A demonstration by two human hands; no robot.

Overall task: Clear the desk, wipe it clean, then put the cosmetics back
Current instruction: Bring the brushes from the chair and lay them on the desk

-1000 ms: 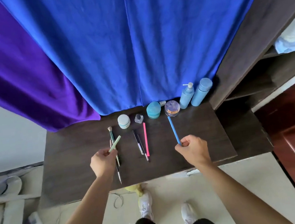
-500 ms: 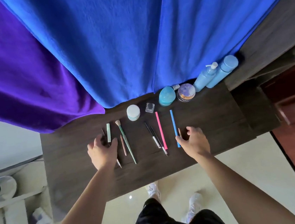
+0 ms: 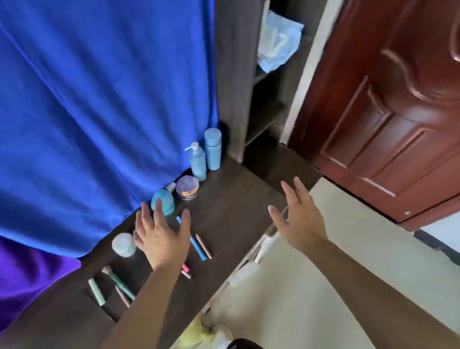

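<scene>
Looking down from the head camera on the dark desk (image 3: pixel 227 212). Note the left hand (image 3: pixel 162 236) hovering low over it, fingers straight and spread, grasping nothing, fingertips near the teal egg-shaped pot (image 3: pixel 166 203). Note the right hand (image 3: pixel 299 218) equally released and empty, spread above the desk's front edge toward the right corner, apart from every item.

Count 2 pale blue bottles at the back right against the blue curtain (image 3: pixel 86 104): a pump bottle (image 3: pixel 198 163) and a capped bottle (image 3: pixel 213 149), just beside each other. Leftward along the curtain find the purple-lidded jar (image 3: pixel 187 187), the teal pot, then the white jar (image 3: pixel 123 244). In front, find the slim pieces lying flat, roughly parallel: a blue pencil (image 3: pixel 196 245) with a tan pencil (image 3: pixel 203 246) just beside it, a pink pencil (image 3: pixel 185 267) half hidden by the left wrist, then a green-handled brush (image 3: pixel 119 281), a mint stick (image 3: pixel 96 291) and a thin brush (image 3: pixel 122 295). Spot also a light blue cloth (image 3: pixel 280 45) bunched up at the far right, off the desk.

Cannot tell from neat rows and 2 free hands whether at the start of clearing or the end of putting back. For clearing, gather the pencils in 1 bundle, pinched mid-length, away from the front edge, to stop round barrels rolling, a likely risk. Lift the bottles upright by the body, never the pump head. Take jars by their sides, in case of loose lids.
</scene>
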